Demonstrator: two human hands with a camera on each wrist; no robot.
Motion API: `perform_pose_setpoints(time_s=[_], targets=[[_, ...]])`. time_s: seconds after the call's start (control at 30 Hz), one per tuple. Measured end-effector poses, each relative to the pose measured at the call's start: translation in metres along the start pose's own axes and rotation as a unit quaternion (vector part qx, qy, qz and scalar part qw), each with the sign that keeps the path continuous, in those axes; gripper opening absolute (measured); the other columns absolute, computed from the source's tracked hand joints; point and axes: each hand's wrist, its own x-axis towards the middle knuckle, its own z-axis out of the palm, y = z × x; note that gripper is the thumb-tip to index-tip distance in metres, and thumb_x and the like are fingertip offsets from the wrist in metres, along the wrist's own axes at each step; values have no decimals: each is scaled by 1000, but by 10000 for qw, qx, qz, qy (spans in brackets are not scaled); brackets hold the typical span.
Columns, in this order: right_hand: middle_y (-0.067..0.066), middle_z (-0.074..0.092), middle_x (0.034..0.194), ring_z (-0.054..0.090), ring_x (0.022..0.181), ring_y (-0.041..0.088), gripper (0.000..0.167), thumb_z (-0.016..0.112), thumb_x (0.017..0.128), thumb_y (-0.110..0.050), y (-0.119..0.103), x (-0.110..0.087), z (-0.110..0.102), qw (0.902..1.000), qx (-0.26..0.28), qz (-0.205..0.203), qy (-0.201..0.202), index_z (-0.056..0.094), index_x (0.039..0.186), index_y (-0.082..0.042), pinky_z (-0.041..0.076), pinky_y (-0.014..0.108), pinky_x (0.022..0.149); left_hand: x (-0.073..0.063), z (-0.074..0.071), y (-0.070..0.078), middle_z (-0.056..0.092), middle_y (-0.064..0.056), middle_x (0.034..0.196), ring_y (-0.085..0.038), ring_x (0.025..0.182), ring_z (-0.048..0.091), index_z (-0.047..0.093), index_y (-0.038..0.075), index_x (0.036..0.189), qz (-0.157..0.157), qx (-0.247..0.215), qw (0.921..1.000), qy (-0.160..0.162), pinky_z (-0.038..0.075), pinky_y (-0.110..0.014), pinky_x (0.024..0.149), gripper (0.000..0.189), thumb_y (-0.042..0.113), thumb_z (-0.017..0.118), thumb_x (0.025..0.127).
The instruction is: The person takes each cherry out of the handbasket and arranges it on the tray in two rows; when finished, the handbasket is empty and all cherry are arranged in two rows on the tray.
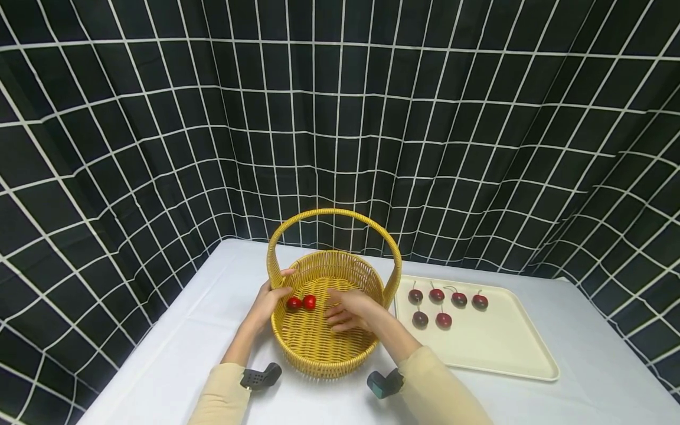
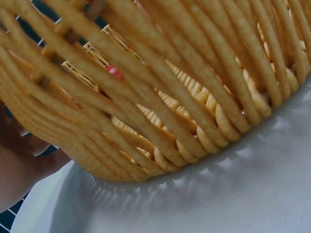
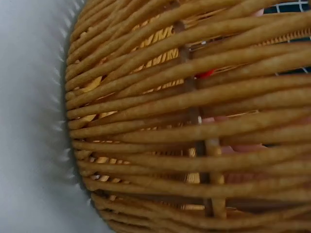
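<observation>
A yellow wicker basket [image 1: 324, 357] with a tall arched handle stands on the table. At its left side, by the foot of the handle, my left hand [image 1: 267, 300] grips the rim; part of that hand also shows beside the wicker wall in the left wrist view. Inside the basket lie two red cherries, the left cherry [image 1: 293, 304] touching or nearly touching the right cherry [image 1: 309, 302]. My right hand [image 1: 353, 310] reaches over the right rim into the basket, its fingers loosely extended and no object visible in them. Wicker strands mostly hide it in the right wrist view.
To the right of the basket, a cream tray [image 1: 499, 342] holds several dark red cherries [image 1: 459, 299] with stems, grouped at its left and back. A white cloth [image 1: 234, 260] covers the table. Behind hangs a black curtain [image 1: 329, 118] with a white grid.
</observation>
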Motion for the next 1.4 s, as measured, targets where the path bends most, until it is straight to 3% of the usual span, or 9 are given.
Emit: perform_pose_setpoints(time_s=[0.1, 0.27, 0.33, 0.5, 0.57, 0.87, 1.07, 1.4], targets=[[21, 63, 103, 65, 85, 26, 52, 41, 102, -34, -1, 4, 2, 9998, -174, 73, -79, 55, 122, 11, 56, 36, 72, -1, 0, 1, 37, -20, 146, -38, 134, 33, 44, 2, 139, 13, 79, 10000, 9, 15, -53, 111, 49, 2, 49, 90], [19, 63, 101, 62, 80, 23, 53, 39, 102, -35, -4, 12, 3, 9990, -337, 263, -155, 56, 121, 11, 56, 37, 73, -13, 2, 23, 36, -24, 145, -41, 133, 32, 43, -3, 138, -35, 162, 9998, -64, 16, -54, 110, 48, -1, 48, 90], [19, 63, 101, 62, 81, 23, 53, 40, 102, -35, -5, 15, 5, 9987, -365, 321, -125, 55, 121, 11, 56, 38, 74, -14, 2, 25, 36, -23, 146, -40, 134, 31, 43, -4, 137, -79, 98, 9999, -71, 16, -53, 111, 48, -2, 48, 90], [21, 61, 100, 62, 81, 25, 51, 42, 101, -34, -8, 19, 9, 9988, -323, 348, 76, 54, 121, 11, 56, 39, 73, -1, -1, 3, 37, -20, 146, -38, 135, 31, 45, 1, 138, -9, 45, 10000, -12, 14, -52, 111, 48, 1, 49, 90], [21, 60, 99, 61, 79, 25, 51, 43, 101, -34, -8, 21, 10, 9989, -292, 315, 172, 53, 122, 12, 56, 38, 73, 0, 0, 1, 38, -20, 146, -37, 134, 32, 45, 2, 138, 34, 73, 10000, 11, 14, -53, 111, 48, 2, 49, 90], [24, 58, 102, 61, 75, 24, 51, 43, 102, -31, -7, 27, 14, 9990, -206, 247, 309, 48, 130, 11, 56, 39, 72, 0, 0, 0, 41, -21, 143, -37, 132, 35, 48, 2, 136, 65, 100, 9999, 62, 17, -53, 110, 48, 2, 49, 88], [24, 55, 105, 61, 79, 27, 45, 44, 101, -27, -9, 28, 15, 9994, -117, 115, 291, 47, 128, 9, 56, 42, 73, 0, 0, -1, 42, -20, 143, -37, 133, 34, 48, 2, 136, 117, 118, 9999, 38, 16, -53, 111, 47, 1, 49, 89], [20, 53, 110, 57, 80, 24, 43, 48, 100, -24, -8, 34, 22, 9996, -33, 81, 265, 48, 132, 4, 56, 37, 73, -1, 0, 0, 42, -20, 143, -37, 133, 34, 47, 3, 137, 76, 130, 9999, 50, 15, -53, 111, 48, 2, 48, 89]])
